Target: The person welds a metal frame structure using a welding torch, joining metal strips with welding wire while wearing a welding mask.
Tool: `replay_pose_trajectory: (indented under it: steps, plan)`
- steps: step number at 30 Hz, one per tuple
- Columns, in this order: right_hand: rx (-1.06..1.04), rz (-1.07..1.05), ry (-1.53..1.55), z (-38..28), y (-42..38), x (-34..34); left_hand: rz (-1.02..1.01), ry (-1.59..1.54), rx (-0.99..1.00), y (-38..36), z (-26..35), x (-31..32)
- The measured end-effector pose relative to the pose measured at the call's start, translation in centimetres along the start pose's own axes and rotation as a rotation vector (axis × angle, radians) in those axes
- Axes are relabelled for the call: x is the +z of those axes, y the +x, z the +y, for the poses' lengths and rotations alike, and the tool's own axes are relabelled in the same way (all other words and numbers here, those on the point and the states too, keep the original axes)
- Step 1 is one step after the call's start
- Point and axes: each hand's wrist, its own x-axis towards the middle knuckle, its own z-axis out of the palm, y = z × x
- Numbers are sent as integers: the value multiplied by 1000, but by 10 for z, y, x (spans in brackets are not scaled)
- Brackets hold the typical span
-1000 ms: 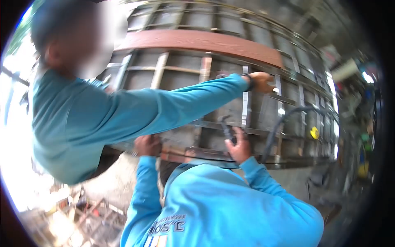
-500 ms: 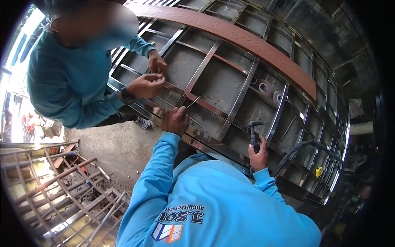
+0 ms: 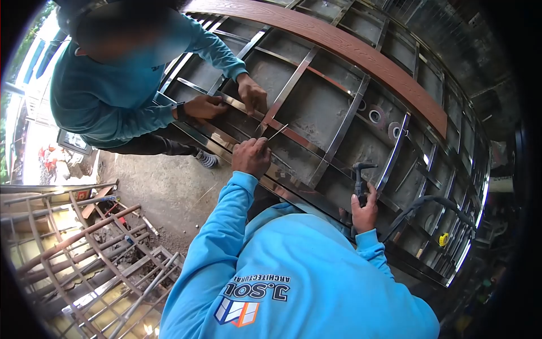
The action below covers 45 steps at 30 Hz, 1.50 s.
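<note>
My left hand (image 3: pixel 252 157) is closed around a thin metal rod (image 3: pixel 278 131), which sticks out past the fingers over the metal frame (image 3: pixel 289 87). This hand is at the frame's near edge, close to a joint between bars. Farther right, my right hand (image 3: pixel 365 211) grips a black welding torch (image 3: pixel 359 182) by its handle. The torch head points up and to the right, above the bars and apart from them. A co-worker's hands (image 3: pixel 252 94) are at a bar just beyond my left hand; whether they hold something small I cannot make out.
A reddish-brown wood-grain plank (image 3: pixel 361 48) lies across the frame. Round discs (image 3: pixel 376 116), a black cable (image 3: pixel 429 200) and a yellow tape measure (image 3: pixel 444 239) are on the right. The co-worker (image 3: pixel 107 96) stands at left. Rusty bars (image 3: pixel 84 248) fill the lower left.
The co-worker's hands have moved right and down onto a frame bar near my left hand. My view has shifted slightly; both my hands keep their holds.
</note>
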Motion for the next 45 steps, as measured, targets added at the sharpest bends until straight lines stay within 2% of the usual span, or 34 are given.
replay_pose_trajectory:
  steps: [6, 14, 27, 41, 45]
  plan:
    - [73, -37, 78, -5, 0, -2, -21, 6, -5, 0, -1, 2]
    - [30, -13, 63, 2, 0, 0, 11, -29, -4, -2, -4, 5]
    - [16, -17, 59, 1, 0, 1, -69, -8, -27, -1, -2, 0]
    - [41, -9, 65, -2, 0, 0, -37, 3, -18, -2, -2, 0]
    - [38, 32, 40, -6, -2, 5, 34, -61, 4, -2, -8, 8]
